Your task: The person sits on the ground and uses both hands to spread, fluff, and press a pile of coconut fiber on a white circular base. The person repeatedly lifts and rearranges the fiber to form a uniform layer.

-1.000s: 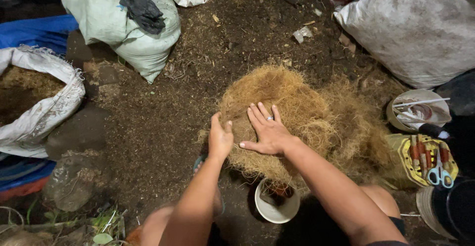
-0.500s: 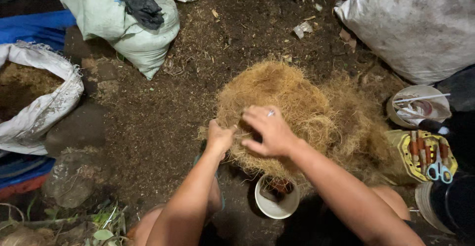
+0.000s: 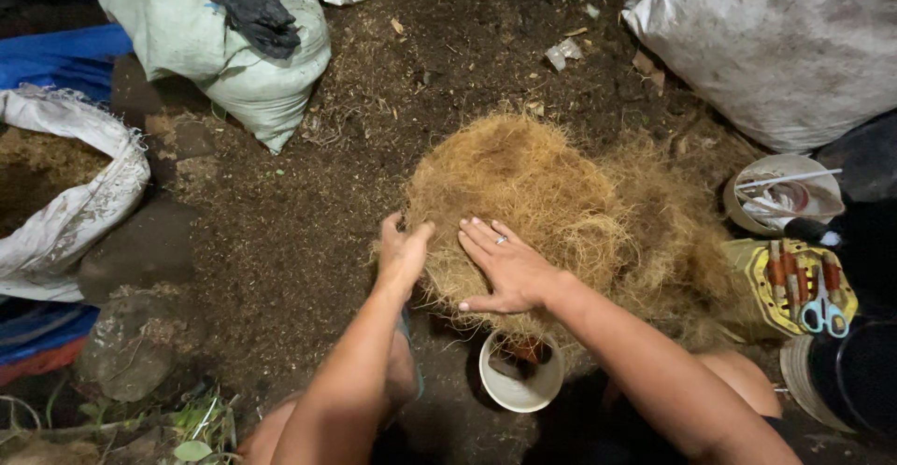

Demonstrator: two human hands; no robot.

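Golden-tan coconut fibre mound (image 3: 551,213) sits on dark brown soil (image 3: 308,231), with a pale green sack (image 3: 234,63) under a black cloth (image 3: 252,12) at eleven o'clock, a white cup (image 3: 519,376) at six, a yellow tray (image 3: 785,287) with blue-handled scissors (image 3: 822,314) at three.

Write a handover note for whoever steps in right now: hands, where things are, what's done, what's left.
Left hand: cupped against the left edge of the fibre mat, fingers curled in.
Right hand: flat, palm down on the mat's near side, ring on one finger.
The mat lies on the soil, domed, with loose fibre spread to its right.
White pot stands just below the mat, between the forearms.
Tray with scissors lies at the right.
Done: fibre gathered into a round mat.
Left: the mat is not in the pot yet; its edges look ragged.
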